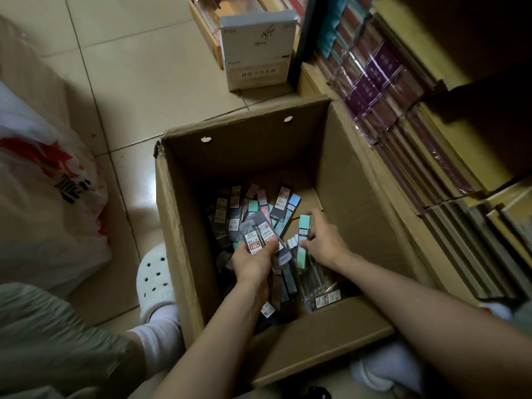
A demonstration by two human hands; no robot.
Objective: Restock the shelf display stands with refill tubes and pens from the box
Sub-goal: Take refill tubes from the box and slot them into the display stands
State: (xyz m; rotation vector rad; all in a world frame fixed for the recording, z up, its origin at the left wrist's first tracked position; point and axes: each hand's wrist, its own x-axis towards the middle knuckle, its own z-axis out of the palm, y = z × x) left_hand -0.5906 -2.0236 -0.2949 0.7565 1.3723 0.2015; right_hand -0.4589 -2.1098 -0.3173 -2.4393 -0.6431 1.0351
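Observation:
An open cardboard box (pixel 184 226) stands on the floor, its bottom covered with several flat refill tubes (pixel 236 208) in grey, pink, mint and blue. Both my arms reach into it. My left hand (pixel 253 263) grips a small bunch of grey refill tubes (pixel 254 236) with red and white labels. My right hand (pixel 324 240) pinches a mint-green refill tube (pixel 303 234) standing on end beside that bunch. Packed pens (pixel 313 279) in clear sleeves lie under my right wrist.
Low shelves with stacked notebooks (pixel 403 116) run along the right of the box. A white carton (pixel 256 50) stands on the tiled floor behind it. A white plastic bag (pixel 49 197) sits at the left. My foot in a white clog (pixel 155 275) touches the box's left wall.

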